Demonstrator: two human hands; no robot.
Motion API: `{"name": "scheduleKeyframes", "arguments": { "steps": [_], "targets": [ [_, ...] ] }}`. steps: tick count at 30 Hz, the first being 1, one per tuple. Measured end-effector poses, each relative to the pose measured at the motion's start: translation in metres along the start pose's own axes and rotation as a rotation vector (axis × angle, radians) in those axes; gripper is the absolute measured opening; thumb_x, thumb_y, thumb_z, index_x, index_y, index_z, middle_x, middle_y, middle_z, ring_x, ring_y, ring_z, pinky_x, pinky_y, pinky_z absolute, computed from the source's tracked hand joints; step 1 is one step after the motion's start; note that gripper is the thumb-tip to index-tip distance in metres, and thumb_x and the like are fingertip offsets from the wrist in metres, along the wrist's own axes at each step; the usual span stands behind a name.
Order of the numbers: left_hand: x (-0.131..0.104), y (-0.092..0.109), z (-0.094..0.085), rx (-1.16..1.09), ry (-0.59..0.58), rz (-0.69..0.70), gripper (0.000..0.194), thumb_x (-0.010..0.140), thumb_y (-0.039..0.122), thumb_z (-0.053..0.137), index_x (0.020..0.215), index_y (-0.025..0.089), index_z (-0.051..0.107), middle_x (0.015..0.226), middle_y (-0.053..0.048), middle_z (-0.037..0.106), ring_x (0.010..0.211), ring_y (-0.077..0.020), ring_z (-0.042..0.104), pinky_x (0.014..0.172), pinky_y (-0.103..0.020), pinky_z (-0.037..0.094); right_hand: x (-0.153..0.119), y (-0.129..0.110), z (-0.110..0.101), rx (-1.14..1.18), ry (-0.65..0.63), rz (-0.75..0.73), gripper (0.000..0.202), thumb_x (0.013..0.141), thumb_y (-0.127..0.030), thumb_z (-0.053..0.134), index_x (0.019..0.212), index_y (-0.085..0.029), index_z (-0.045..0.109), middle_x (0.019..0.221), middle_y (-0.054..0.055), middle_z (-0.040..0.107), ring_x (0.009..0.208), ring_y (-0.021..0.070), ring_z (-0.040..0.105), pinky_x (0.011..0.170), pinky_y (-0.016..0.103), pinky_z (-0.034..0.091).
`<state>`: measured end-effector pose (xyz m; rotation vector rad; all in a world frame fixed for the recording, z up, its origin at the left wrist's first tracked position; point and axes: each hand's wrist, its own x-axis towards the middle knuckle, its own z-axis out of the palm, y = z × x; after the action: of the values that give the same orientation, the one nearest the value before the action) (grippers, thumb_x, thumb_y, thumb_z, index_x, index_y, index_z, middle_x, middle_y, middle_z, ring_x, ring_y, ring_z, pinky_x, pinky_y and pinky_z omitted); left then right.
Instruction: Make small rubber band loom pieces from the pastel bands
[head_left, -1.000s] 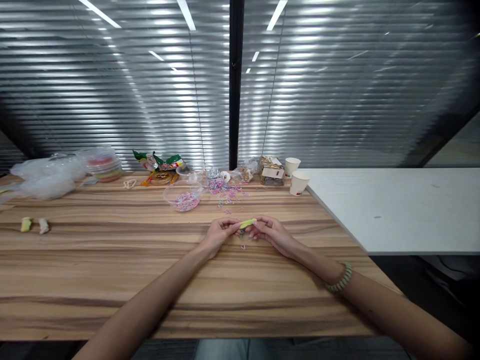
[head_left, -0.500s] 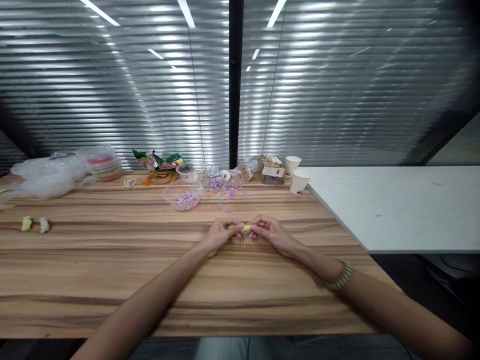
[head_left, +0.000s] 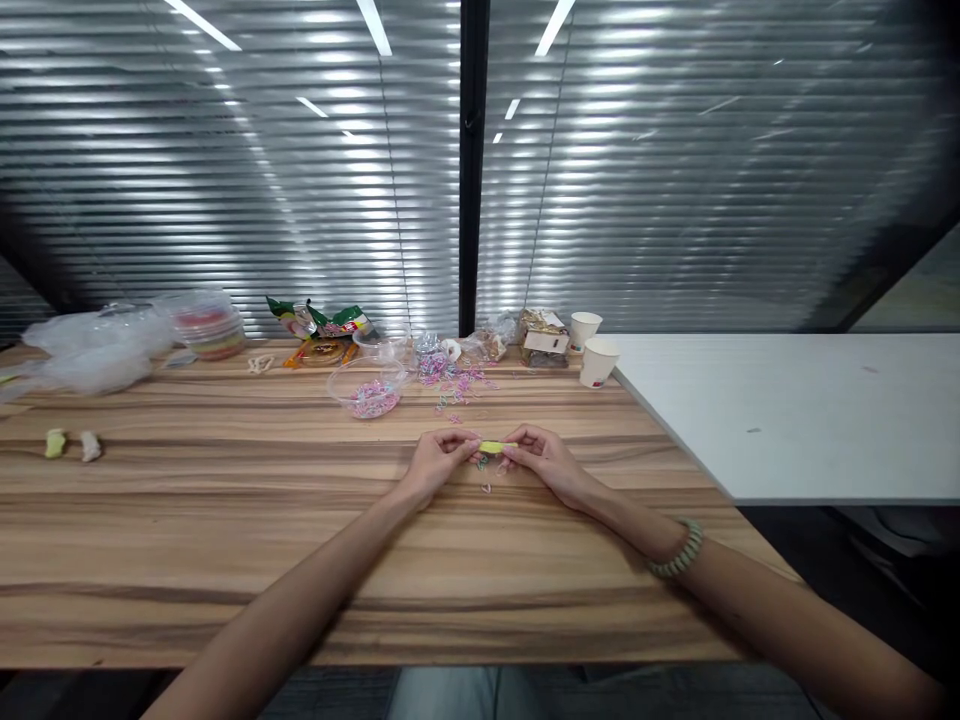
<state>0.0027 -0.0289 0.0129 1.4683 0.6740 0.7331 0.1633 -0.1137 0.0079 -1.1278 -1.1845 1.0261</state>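
Observation:
A short yellow strip, seemingly of modelling clay, stretches between my two hands just above the wooden table. My left hand pinches its left end between thumb and fingers. On the right end, my right hand has a similar pinch, with a green beaded bracelet farther up that arm. Below the strip, a small green piece sits close to my left fingertips, and a tiny whitish-pink loop lies on the wood nearer to me.
Beyond my hands stand a clear bowl of pink bits, scattered pink and purple pieces, a box and two paper cups. Far left are yellow and white lumps, a plastic bag and stacked tubs.
My hands have spread slightly apart and risen a little in the picture, so more of the yellow strip shows. The small green piece beneath it has come into sight.

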Motion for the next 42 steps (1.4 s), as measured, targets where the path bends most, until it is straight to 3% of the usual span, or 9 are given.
{"name": "scheduleKeyframes", "arguments": {
  "steps": [6,13,21,30,42],
  "targets": [
    [0.001,-0.005,0.0,0.02,0.018,0.025,0.029,0.063,0.036,0.067,0.078,0.012,0.066,0.062,-0.004,0.064,0.059,-0.0139,0.057,0.061,-0.025,0.044,0.0,0.001,0.001,-0.015,-0.047,0.02,0.031,0.066,-0.035,0.066,0.088,-0.015,0.056,0.076,0.003,0.063,0.066,0.0126,0.059,0.064,0.027,0.047],
    [-0.004,-0.006,0.002,0.181,-0.076,0.083,0.03,0.064,0.038,0.064,0.079,0.012,0.067,0.077,-0.008,0.067,0.069,-0.0171,0.059,0.061,-0.024,0.044,-0.003,0.002,0.003,-0.148,-0.051,0.023,0.033,0.07,-0.042,0.061,0.083,-0.012,0.059,0.063,0.003,0.062,0.055,0.0119,0.057,0.056,0.026,0.047],
    [-0.001,-0.01,0.009,0.261,0.047,0.075,0.029,0.062,0.038,0.065,0.074,0.012,0.068,0.07,-0.006,0.066,0.061,-0.0141,0.057,0.053,-0.021,0.04,0.0,0.006,0.002,-0.265,-0.001,0.026,0.031,0.069,-0.042,0.059,0.078,-0.012,0.058,0.059,0.003,0.061,0.05,0.013,0.058,0.05,0.025,0.047],
    [0.003,-0.015,-0.002,-0.011,0.033,0.032,0.032,0.06,0.033,0.069,0.081,0.01,0.065,0.073,-0.007,0.067,0.063,-0.0146,0.061,0.064,-0.025,0.048,0.003,0.007,-0.002,-0.159,0.004,0.002,0.034,0.069,-0.04,0.06,0.09,-0.014,0.053,0.07,0.004,0.063,0.061,0.0152,0.062,0.057,0.027,0.049],
    [0.005,-0.023,0.005,0.151,0.102,0.209,0.026,0.063,0.035,0.066,0.076,0.012,0.065,0.077,-0.007,0.067,0.071,-0.0172,0.062,0.067,-0.027,0.049,0.006,0.012,-0.002,-0.37,0.132,0.019,0.029,0.07,-0.043,0.058,0.075,-0.014,0.055,0.049,-0.001,0.055,0.042,0.0111,0.053,0.041,0.02,0.042]
  ]
}}
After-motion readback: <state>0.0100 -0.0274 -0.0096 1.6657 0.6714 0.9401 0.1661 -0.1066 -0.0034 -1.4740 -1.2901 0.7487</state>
